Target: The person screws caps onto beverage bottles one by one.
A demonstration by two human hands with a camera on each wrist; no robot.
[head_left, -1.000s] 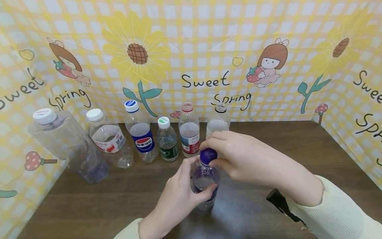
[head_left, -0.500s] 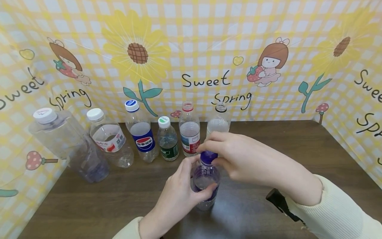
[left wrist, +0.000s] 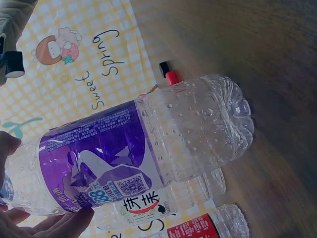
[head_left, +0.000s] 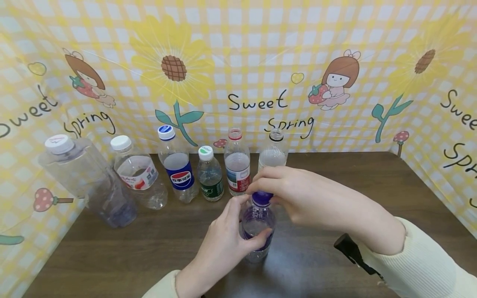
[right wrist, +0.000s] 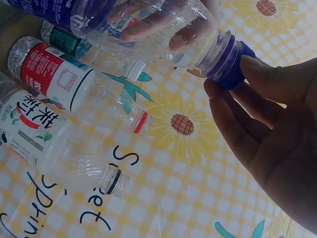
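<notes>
A clear plastic bottle (head_left: 257, 218) with a purple label (left wrist: 99, 156) stands upright on the table in front of me. My left hand (head_left: 226, 238) grips its upper body, thumb on the near side. At the top, my right hand (head_left: 298, 194) pinches the dark blue-purple cap (right wrist: 230, 65) between thumb and fingers. The cap sits on the bottle neck; the right fingers partly cover it in the head view. Droplets cling inside the lower part of the bottle, seen in the left wrist view.
Behind, in a row, stand a large clear bottle (head_left: 59, 165), a white-capped bottle (head_left: 136, 174), a Pepsi bottle (head_left: 179, 174), a small green-label bottle (head_left: 210, 174) and two uncapped bottles. A red cap (left wrist: 172, 78) and black cap (left wrist: 164, 68) lie on the table (head_left: 372, 182).
My right fingers have turned slightly round the cap, and the thumb has slid behind it. My left hand stays in place on the bottle.
</notes>
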